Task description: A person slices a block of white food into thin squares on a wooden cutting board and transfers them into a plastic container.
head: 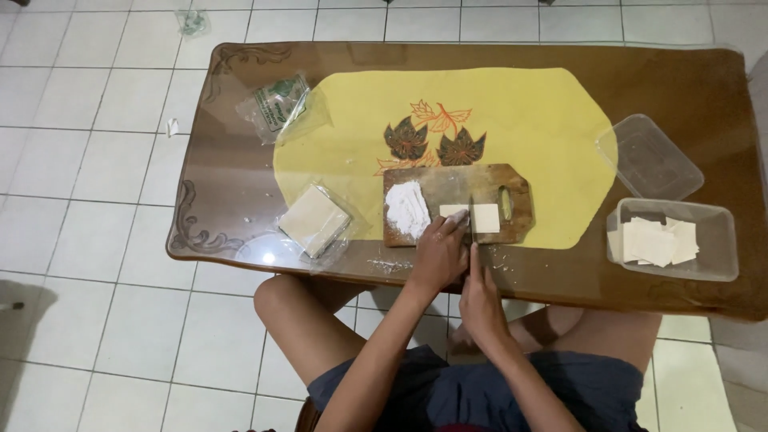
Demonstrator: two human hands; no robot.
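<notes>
Dough sheet laid flat on wooden cutting board, beside flour pile | left hand pressed on its left part, fingers flat, steadying it | right hand closed around knife, blade set across sheet | cut squares kept in clear tub, right.

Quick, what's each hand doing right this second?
Left hand: open, fingers pressing down on the pale dough sheet on the cutting board.
Right hand: closed around a thin knife cutting the sheet.
</notes>
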